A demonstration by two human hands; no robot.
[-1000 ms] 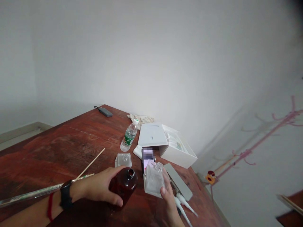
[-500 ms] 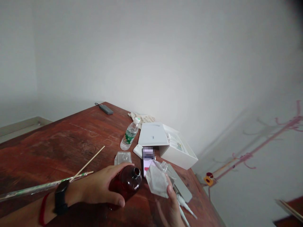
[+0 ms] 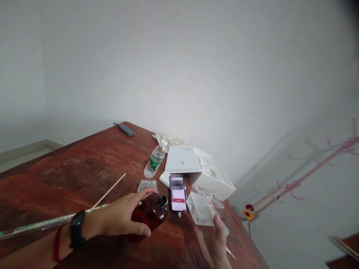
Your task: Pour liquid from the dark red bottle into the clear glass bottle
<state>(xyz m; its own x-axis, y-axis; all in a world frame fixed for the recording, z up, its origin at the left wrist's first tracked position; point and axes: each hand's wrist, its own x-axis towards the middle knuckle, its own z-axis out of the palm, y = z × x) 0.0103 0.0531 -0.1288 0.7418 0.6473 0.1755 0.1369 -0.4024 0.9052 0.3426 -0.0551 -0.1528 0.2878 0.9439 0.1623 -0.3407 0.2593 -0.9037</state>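
My left hand (image 3: 127, 213) is wrapped round the side of a dark brown bottle (image 3: 150, 213), whose uncapped mouth faces up and to the right. A clear, square-bodied bottle (image 3: 200, 211) with a short neck lies just beyond my right hand (image 3: 210, 239). My right hand is open, thumb and fingers apart, holding nothing. Behind the brown bottle sits a second clear, square piece (image 3: 147, 185), partly hidden by my left fingers. A phone (image 3: 178, 198) with a lit screen lies between the brown bottle and the clear one.
A water bottle (image 3: 155, 160) stands near a white box (image 3: 182, 160) and its open half (image 3: 215, 177). A white item (image 3: 164, 178) lies beside the phone. Wooden sticks (image 3: 110, 190) and a wrapped bundle (image 3: 39, 226) lie left. A grey power bank (image 3: 126, 129) is at the far edge.
My right hand has put down the clear square bottle to the right of the phone and let go, drawing back slightly. My left hand keeps its grip on the brown bottle.
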